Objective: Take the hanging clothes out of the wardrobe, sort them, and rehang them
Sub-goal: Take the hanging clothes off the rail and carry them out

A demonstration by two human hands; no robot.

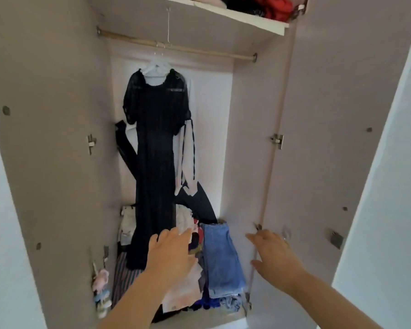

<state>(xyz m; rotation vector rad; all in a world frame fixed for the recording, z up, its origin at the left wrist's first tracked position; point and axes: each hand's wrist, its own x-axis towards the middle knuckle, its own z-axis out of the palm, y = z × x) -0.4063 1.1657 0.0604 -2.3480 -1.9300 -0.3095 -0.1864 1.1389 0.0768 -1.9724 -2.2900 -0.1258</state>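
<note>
Two hands reach in, nearest to the camera: the left hand (171, 252) is spread with straight fingers, grasping nothing, in front of the heap on the wardrobe (247, 138) floor; whether it touches the cloth cannot be told. The right hand (277, 256) is likewise released and bare, just beside the right wall's front edge. Between them lies one folded pair of blue jeans (220, 257) on top of a mixed pile of clothes (185, 290), with a striped cloth (125, 274) at the pile's left. A small cluster of soft toys (100, 288) hangs low by the left door (45, 115); the right door (330, 103) stands open too. Further in, one black dress (156, 143) hangs on one white hanger (156, 68) from the single rod (199, 51), its hem reaching the pile. It partly hides a white garment with dark stripes (188, 148) behind it. Above, one shelf (223, 14) holds a red cloth (279, 5).
</note>
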